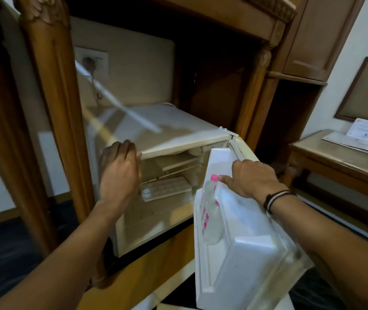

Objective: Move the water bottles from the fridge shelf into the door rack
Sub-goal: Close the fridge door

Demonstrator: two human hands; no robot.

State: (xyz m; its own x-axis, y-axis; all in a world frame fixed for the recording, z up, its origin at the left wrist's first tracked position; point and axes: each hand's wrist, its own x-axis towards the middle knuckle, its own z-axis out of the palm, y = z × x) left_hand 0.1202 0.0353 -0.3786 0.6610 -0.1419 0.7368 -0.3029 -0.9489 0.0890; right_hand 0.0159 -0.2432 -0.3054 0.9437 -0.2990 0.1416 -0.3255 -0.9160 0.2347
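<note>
Head view, one entry. Fridge (167, 135): small, door (245, 231) swung open to the right. Bottles (211, 211): pink caps, upright in the door rack, near edge; we count at least two, the exact number unclear. Shelf (178, 163): no bottles visible; ice tray (165, 189) below. Our left hand (118, 173): fingers curled over the fridge's top front edge, holding nothing else. Our right hand (250, 177): spread on the door liner, one fingertip just beside a cap. Risks, as we judge: a nudged cap tips a bottle; a swinging door shakes them loose; fingers caught at the top edge.
</note>
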